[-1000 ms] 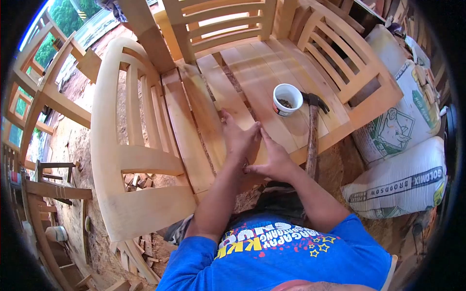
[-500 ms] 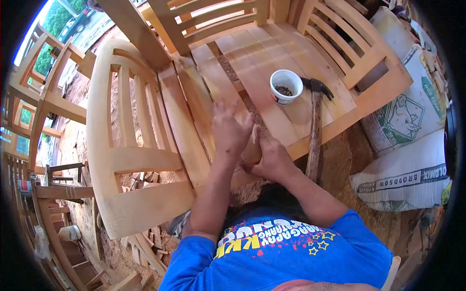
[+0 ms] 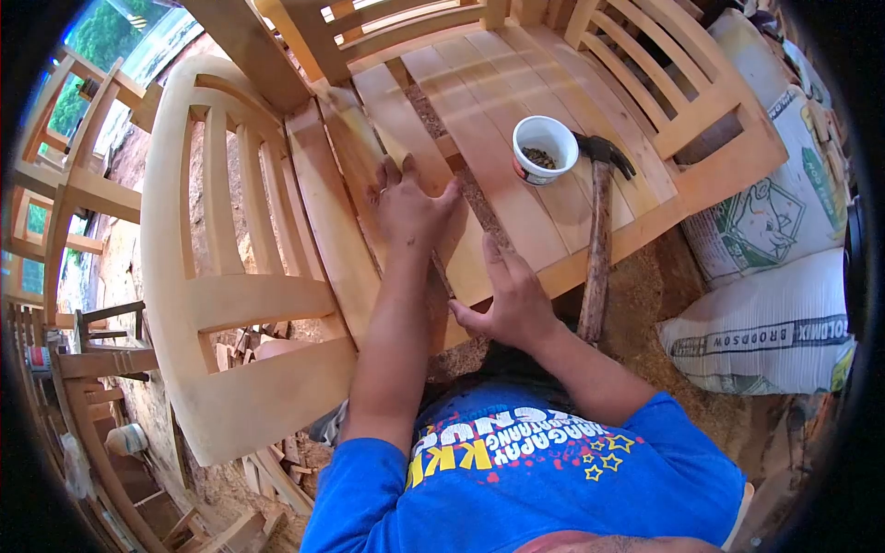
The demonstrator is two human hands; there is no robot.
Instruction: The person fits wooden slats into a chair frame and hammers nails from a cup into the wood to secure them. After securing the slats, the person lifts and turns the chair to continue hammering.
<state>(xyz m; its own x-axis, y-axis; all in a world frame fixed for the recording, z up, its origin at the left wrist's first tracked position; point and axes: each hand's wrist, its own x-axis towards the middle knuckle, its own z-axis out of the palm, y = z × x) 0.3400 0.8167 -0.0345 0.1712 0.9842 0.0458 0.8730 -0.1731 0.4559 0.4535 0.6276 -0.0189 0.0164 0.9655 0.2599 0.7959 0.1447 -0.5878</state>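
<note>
A wooden bench seat (image 3: 544,217) made of pale slats lies before me, with gaps on both sides of one slat (image 3: 396,115). My left hand (image 3: 412,214) rests across that slat, its fingers spread toward the left edge and its thumb toward the right gap. Nearer the front edge, my right hand (image 3: 512,300) is beside the slat's end, fingers stretched out and thumb apart. A white plastic tub (image 3: 544,138) holding small brownish bits stands on the seat to the right. Next to it, a claw hammer (image 3: 599,221) lies with its wooden handle over the front edge.
Slatted armrests rise at the left (image 3: 249,304) and right (image 3: 687,83) of the seat, with a slatted backrest (image 3: 406,32) behind. Printed sacks (image 3: 761,323) stand at the right. Wood scraps (image 3: 277,470) lie on the ground; other wooden frames (image 3: 101,198) stand further left.
My left hand has shifted left and slightly up along the slat. My right hand has opened, its fingers and thumb now apart. The view has tilted slightly.
</note>
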